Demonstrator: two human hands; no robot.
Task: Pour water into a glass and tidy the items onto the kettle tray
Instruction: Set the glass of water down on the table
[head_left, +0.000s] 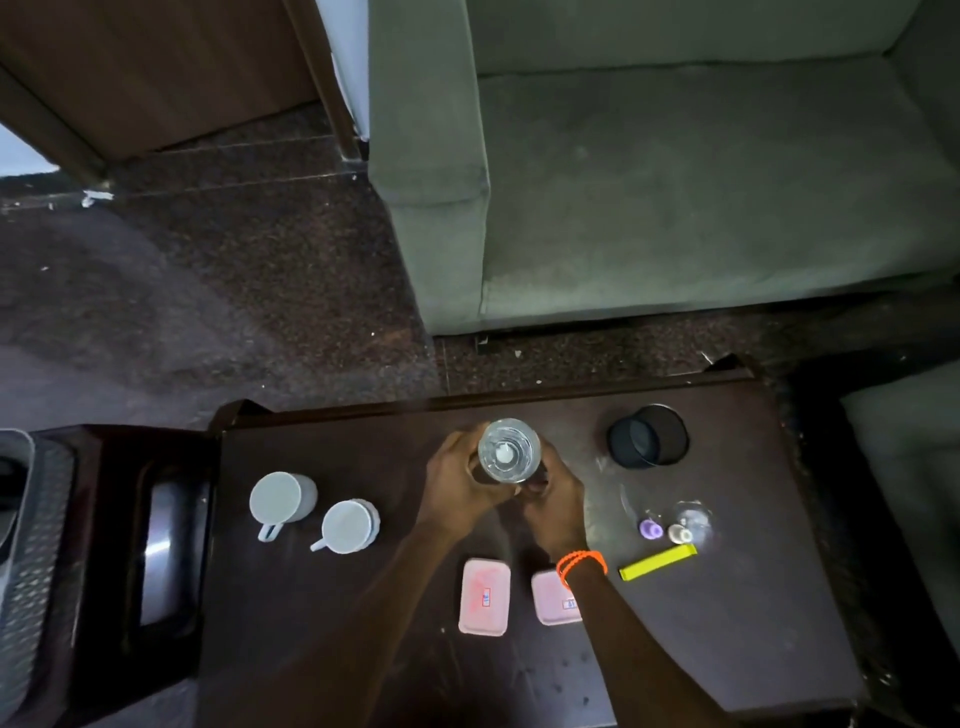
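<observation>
Near the far edge of the dark wooden surface (701, 649), both hands' fingers (457, 462) clamp the clear plastic water bottle (508, 451), seemingly uncapping, so pouring and tidying remain undone

Clear plastic bottle (509, 451); glossy dark wooden table (727, 623).

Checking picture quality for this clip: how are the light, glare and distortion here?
Head view: dim light, dark table swallows detail; wide-angle bend curves the sofa and table edges; the bottle held by left hand and right hand shows a bright glint; the glass at right is faint, slightly soft.
</observation>
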